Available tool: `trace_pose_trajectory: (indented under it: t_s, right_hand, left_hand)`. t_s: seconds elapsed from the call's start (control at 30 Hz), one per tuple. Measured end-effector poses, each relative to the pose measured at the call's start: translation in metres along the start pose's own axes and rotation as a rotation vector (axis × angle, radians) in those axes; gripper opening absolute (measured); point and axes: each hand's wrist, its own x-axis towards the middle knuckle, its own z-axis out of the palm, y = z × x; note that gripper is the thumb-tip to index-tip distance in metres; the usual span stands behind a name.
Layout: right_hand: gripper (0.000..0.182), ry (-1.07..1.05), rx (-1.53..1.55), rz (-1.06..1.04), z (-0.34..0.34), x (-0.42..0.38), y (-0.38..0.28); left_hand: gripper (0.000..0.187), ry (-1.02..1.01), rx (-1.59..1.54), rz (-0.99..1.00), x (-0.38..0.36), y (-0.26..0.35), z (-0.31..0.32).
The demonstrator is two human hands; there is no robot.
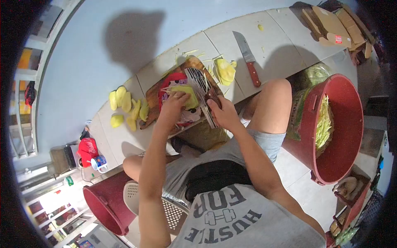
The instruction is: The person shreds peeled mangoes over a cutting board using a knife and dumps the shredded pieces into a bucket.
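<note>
My left hand (174, 103) presses down on a yellow-green fruit piece (187, 93) that lies on a red and white plate (175, 78) atop a wooden cutting board (153, 93). My right hand (223, 112) grips the handle of a multi-blade shredding knife (199, 84), whose blades rest against the fruit piece. Thin yellow shreds lie around the blades on the board.
Several peeled yellow fruit pieces (124, 108) lie left of the board, peels (225, 71) to its right. A kitchen knife (247, 58) rests on the tiled counter. A red bucket (335, 128) holds shredded fruit at my right knee; another red bucket (105, 204) stands lower left.
</note>
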Motion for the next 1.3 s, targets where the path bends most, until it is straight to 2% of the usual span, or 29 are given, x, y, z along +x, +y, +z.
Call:
trace_pose_trajectory:
  t_s: [0.07, 0.13, 0.17, 0.23, 0.27, 0.33, 0.37, 0.43, 0.57, 0.67, 0.73, 0.83, 0.93, 0.97, 1.03, 1.07, 1.13, 1.23, 1.3]
  right_hand:
    - [0.038, -0.019, 0.047, 0.024, -0.006, -0.003, -0.01]
    - [0.037, -0.021, 0.061, 0.04, -0.01, -0.004, -0.012]
    - [0.036, -0.012, 0.084, 0.059, -0.011, -0.004, -0.011]
    - [0.035, -0.001, 0.114, 0.074, -0.013, -0.004, -0.01]
    - [0.034, 0.013, 0.138, 0.073, -0.014, -0.004, -0.009]
    - [0.033, 0.028, 0.161, 0.074, -0.014, -0.003, -0.008]
    - [0.032, 0.032, 0.181, 0.071, -0.014, -0.003, -0.006]
    - [0.031, 0.029, 0.196, 0.066, -0.014, -0.004, -0.006]
    - [0.046, 0.047, 0.054, 0.179, -0.02, -0.008, -0.009]
    - [0.046, 0.05, 0.027, 0.201, -0.022, -0.006, -0.005]
    - [0.045, 0.055, 0.009, 0.208, -0.021, -0.006, -0.006]
    - [0.043, 0.059, -0.009, 0.168, -0.019, -0.008, -0.005]
    - [0.031, 0.044, 0.071, 0.052, -0.013, -0.01, -0.015]
    - [0.035, 0.079, -0.05, -0.024, -0.013, -0.014, -0.023]
    - [0.042, 0.109, -0.172, -0.107, -0.01, -0.015, -0.04]
    - [0.042, 0.04, -0.273, -0.102, -0.008, -0.014, -0.043]
    - [0.042, -0.029, -0.373, -0.092, -0.004, -0.012, -0.048]
    - [0.038, -0.109, -0.414, -0.157, 0.005, 0.001, -0.054]
    - [0.036, -0.127, -0.621, -0.251, 0.014, 0.007, -0.057]
  left_hand:
    - [0.048, -0.062, 0.046, 0.077, 0.006, 0.001, -0.005]
    - [0.072, -0.168, 0.253, 0.16, 0.009, -0.004, -0.009]
    - [0.072, -0.167, 0.256, 0.162, 0.01, -0.005, -0.01]
    - [0.059, -0.016, 0.114, 0.167, 0.009, -0.008, -0.008]
    - [0.059, -0.017, 0.117, 0.171, 0.007, -0.007, -0.004]
    - [0.064, 0.218, 0.009, 0.06, 0.005, 0.002, 0.013]
    - [0.064, 0.22, 0.006, 0.059, 0.009, 0.008, 0.022]
    - [0.067, 0.306, 0.236, -0.003, 0.018, 0.022, 0.038]
    - [0.071, 0.281, 0.234, -0.092, 0.024, 0.018, 0.051]
    - [0.067, 0.227, 0.235, -0.05, 0.019, -0.004, 0.049]
    - [0.062, 0.227, 0.129, 0.117, 0.008, -0.022, 0.044]
    - [0.059, 0.188, 0.119, 0.225, -0.003, -0.027, 0.033]
    - [0.061, 0.205, 0.114, 0.242, -0.003, -0.027, 0.031]
    - [0.061, 0.208, 0.116, 0.237, -0.004, -0.025, 0.03]
    - [0.058, 0.309, 0.14, 0.172, -0.004, -0.011, 0.02]
    - [0.058, 0.311, 0.14, 0.169, -0.007, -0.008, 0.016]
    - [0.051, 0.527, 0.006, -0.096, -0.021, -0.002, 0.014]
    - [0.044, 0.481, -0.04, -0.211, -0.049, -0.007, 0.022]
    - [0.041, 0.434, -0.065, -0.216, -0.057, 0.002, 0.023]
